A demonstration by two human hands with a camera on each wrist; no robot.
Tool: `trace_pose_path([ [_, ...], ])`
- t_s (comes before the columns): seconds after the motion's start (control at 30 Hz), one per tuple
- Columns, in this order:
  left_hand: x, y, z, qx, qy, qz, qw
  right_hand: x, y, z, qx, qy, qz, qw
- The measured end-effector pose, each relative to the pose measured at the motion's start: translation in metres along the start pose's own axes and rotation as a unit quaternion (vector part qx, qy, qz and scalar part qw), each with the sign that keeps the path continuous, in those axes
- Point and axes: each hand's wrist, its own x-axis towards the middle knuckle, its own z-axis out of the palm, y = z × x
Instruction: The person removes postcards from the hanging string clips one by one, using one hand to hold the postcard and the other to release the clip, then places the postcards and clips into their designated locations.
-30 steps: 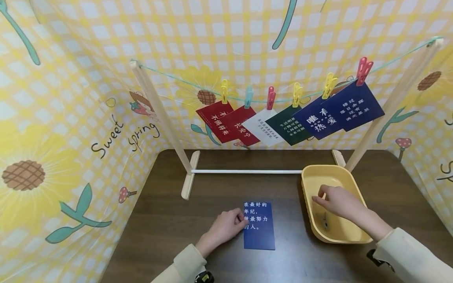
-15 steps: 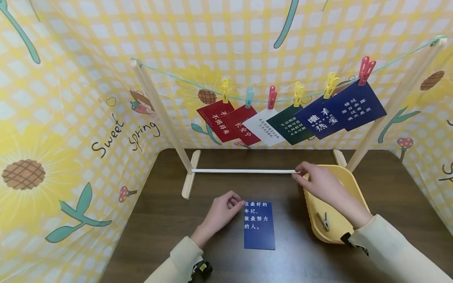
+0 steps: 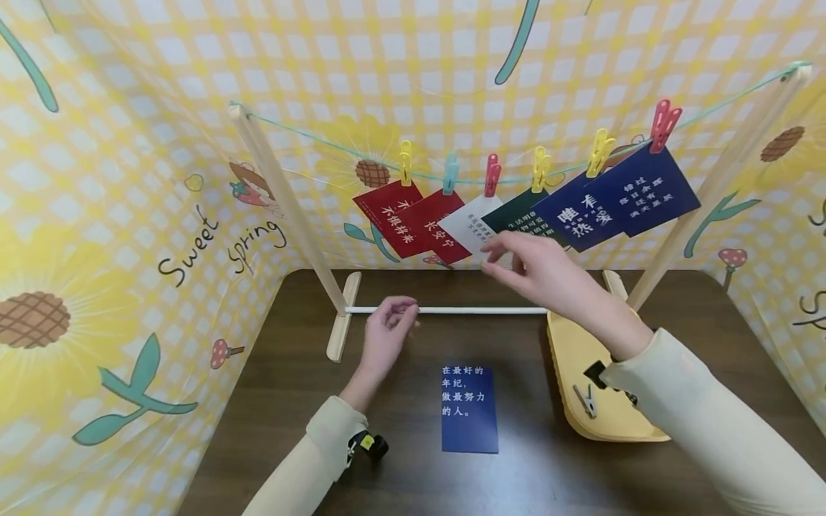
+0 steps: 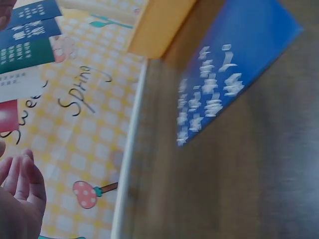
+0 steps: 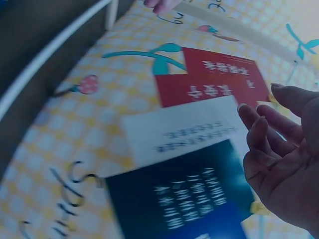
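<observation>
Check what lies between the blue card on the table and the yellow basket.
Bare brown tabletop: the head view shows nothing else between that blue card and the yellow basket.

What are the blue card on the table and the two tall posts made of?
The blue card seems to be stiff paper, smooth and maybe coated: it's thin and flat, with crisp edges. The tall posts look like wood, probably unpainted: pale tan and dull.

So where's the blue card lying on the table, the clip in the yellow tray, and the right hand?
Blue card (image 3: 470,411): head view, middle of its printed face.
Clip (image 3: 589,406): head view, near where its arms meet.
Right hand (image 3: 543,269): head view, back of the hand.
</observation>
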Motion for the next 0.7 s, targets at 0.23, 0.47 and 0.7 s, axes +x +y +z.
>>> trace_pose_path([
  [0.23, 0.025, 0.012, -0.003, -0.061, 0.024, 0.028, 0.9975, 0.034, -0.024, -0.027, -0.03, 0.027, -0.066, 0.997],
  [0.47, 0.046, 0.023, -0.008, -0.093, 0.068, 0.033, 0.9928, 0.072, -0.042, -0.05, -0.057, 0.018, -0.102, 0.993],
  [0.7, 0.062, 0.04, -0.015, -0.123, 0.09, 0.033, 0.9877, 0.112, -0.06, -0.061, -0.084, -0.007, -0.077, 0.9935],
])
